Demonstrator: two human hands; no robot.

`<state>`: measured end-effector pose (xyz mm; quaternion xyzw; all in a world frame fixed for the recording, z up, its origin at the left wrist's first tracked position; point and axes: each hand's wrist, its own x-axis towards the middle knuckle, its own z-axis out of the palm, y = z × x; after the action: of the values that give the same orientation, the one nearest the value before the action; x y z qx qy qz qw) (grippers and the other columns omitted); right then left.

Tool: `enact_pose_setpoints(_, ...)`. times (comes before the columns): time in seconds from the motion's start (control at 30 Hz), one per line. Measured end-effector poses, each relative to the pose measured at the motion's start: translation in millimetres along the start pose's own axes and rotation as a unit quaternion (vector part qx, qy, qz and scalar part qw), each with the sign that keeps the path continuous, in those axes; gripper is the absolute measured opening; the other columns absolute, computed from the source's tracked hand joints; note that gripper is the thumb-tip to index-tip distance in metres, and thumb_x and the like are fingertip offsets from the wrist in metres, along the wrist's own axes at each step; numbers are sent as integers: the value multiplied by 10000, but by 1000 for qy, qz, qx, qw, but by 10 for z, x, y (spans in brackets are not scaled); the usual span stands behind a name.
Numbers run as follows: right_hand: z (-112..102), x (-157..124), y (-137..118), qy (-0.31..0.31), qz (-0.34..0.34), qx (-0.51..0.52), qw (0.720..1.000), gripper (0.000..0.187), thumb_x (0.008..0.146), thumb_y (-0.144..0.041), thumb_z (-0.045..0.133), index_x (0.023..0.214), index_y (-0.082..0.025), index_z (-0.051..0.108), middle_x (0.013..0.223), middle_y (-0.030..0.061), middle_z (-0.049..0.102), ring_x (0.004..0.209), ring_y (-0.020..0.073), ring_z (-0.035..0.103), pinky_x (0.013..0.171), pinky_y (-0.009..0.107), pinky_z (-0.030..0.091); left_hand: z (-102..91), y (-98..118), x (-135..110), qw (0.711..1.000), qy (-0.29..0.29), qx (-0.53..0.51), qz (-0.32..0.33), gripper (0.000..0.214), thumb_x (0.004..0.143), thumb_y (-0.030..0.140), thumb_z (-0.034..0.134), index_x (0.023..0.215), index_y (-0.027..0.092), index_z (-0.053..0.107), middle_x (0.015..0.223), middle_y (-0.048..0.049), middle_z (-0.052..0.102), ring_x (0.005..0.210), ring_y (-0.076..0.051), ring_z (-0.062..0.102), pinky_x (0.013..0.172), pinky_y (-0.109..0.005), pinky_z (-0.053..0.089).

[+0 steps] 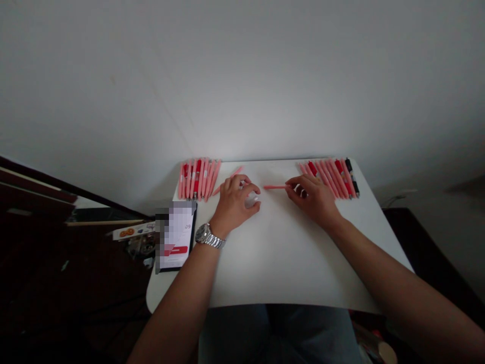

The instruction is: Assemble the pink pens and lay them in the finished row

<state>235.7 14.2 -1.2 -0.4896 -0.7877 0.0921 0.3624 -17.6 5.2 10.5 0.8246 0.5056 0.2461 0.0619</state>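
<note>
Between the thumb and fingers of my right hand [312, 197], a slim pink pen [276, 187] is pinched near one end and points left, level above the table. My left hand [237, 202], with a metal watch on its wrist, curls its fingers round a small, clear whitish thing [251, 199]; its kind is hard to make out. Partly hidden behind the left hand, another pink pen [237, 171] lies slanted. A row of pink and red pens [199, 178] lies to the left. Beside my right hand is a second row of pink and red pens [333, 177], with black ones at its right end.
A phone [182, 237] with a lit, partly blurred screen lies at the left edge of the white table [288, 268]. The wall [246, 91] rises straight behind the table. Clutter [140, 242] sits off the left side.
</note>
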Motion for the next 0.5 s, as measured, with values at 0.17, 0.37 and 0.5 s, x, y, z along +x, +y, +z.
enact_pose_setpoints(0.17, 4, -8, 28, -44, 26, -54, 997, 95, 930, -291, 654, 970, -208, 677, 916, 44, 678, 730, 163, 612, 607, 276, 415, -44, -2, -14, 1000, -17, 18, 7, 311, 798, 211, 704, 1098, 289, 703, 1287, -55, 550, 1210, -293, 481, 1015, -466, 385)
enact_pose_setpoints(0.37, -6, -3, 10, -84, 38, -94, 991, 174, 942, -368, 642, 887, -203, 650, 858, 45, 640, 759, 185, 597, 621, 287, 388, -45, -12, -28, 999, -24, 15, 18, 349, 779, 166, 682, 1100, 301, 706, 1299, -51, 542, 1240, -291, 466, 1039, -474, 374)
enact_pose_setpoints(0.5, -8, 4, -8, -99, 37, -109, 988, 244, 952, -420, 628, 844, -202, 624, 822, 43, 620, 741, 186, 576, 606, 289, 357, -33, -30, -27, 999, -28, 15, 17, 355, 783, 154, 679, 1100, 309, 709, 1305, -51, 541, 1246, -292, 462, 1039, -481, 371)
